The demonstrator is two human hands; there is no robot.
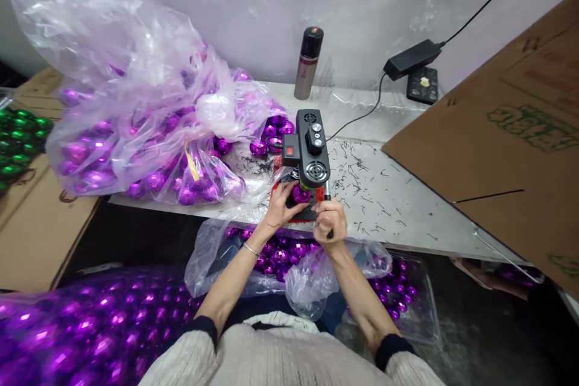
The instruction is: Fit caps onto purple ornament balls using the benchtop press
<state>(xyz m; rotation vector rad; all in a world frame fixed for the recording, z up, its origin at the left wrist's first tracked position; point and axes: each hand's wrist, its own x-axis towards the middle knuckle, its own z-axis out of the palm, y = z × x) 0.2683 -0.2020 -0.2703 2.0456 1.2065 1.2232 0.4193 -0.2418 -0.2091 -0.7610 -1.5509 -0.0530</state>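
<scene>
A small black bench drill-like machine with round vents, knobs and a red switch stands on the table. Beneath its head sits a shiny purple faceted ball, over a black base with red edges. My left hand has its thumb and fingers closed around that ball from the left. My right hand is wrapped around the machine's lever handle, whose dark end pokes out below the fist. In my lap, an open clear plastic bag holds many more purple balls.
Large clear bags of purple balls crowd the table's left side. A dark-capped bottle stands behind the machine, near a power adapter. Thin black scraps litter the white tabletop. A big cardboard box juts in at right.
</scene>
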